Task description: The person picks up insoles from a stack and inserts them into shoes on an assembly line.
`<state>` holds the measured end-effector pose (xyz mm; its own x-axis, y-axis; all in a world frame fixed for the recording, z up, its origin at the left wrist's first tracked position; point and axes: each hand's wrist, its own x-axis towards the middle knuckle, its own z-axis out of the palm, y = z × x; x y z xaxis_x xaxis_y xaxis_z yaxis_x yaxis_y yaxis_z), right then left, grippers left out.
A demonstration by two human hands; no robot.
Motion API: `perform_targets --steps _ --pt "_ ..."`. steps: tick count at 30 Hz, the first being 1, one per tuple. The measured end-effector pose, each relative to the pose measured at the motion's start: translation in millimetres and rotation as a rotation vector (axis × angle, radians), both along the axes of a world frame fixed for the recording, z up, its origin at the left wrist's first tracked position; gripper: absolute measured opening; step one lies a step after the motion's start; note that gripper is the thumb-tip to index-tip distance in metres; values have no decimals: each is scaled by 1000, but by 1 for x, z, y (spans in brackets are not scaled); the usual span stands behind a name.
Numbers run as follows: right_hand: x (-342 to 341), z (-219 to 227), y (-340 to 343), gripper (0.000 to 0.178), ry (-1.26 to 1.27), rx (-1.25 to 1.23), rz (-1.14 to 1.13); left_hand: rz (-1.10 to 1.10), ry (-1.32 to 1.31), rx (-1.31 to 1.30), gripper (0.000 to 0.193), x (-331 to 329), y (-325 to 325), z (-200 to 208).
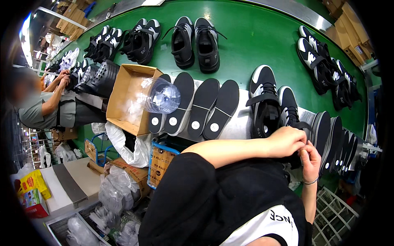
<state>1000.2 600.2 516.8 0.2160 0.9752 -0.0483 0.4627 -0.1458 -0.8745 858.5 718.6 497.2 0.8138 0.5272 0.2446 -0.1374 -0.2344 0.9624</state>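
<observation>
My left hand [286, 141] and my right hand [310, 160] meet just below a black-and-white shoe [292, 110] at the near edge of the green conveyor belt [254, 37]. Both hands pinch something small and dark between them; I cannot tell what it is. A second matching shoe [263, 100] stands to its left. A row of black insoles [336, 139] stands on edge right of my hands.
Several black insoles with white stickers [203, 108] lie left of the shoes, beside an open cardboard box [127, 98] with a clear plastic container [161, 96]. More shoe pairs [195, 41] ride the belt. Another person [45, 102] works at far left. Bags and boxes crowd the floor.
</observation>
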Motion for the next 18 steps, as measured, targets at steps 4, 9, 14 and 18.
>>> perform_targets --steps 4,9,14,18 --pt "15 -24 -22 9 3 -105 -308 425 140 252 10 -76 37 20" --pt "-1 -15 -17 26 -488 -62 66 1322 571 406 16 -231 78 33" --pt "-34 -7 25 63 -357 -428 263 1467 912 793 34 -263 80 35" --pt "-57 -18 56 62 -664 -406 325 1218 594 374 34 -258 143 61"
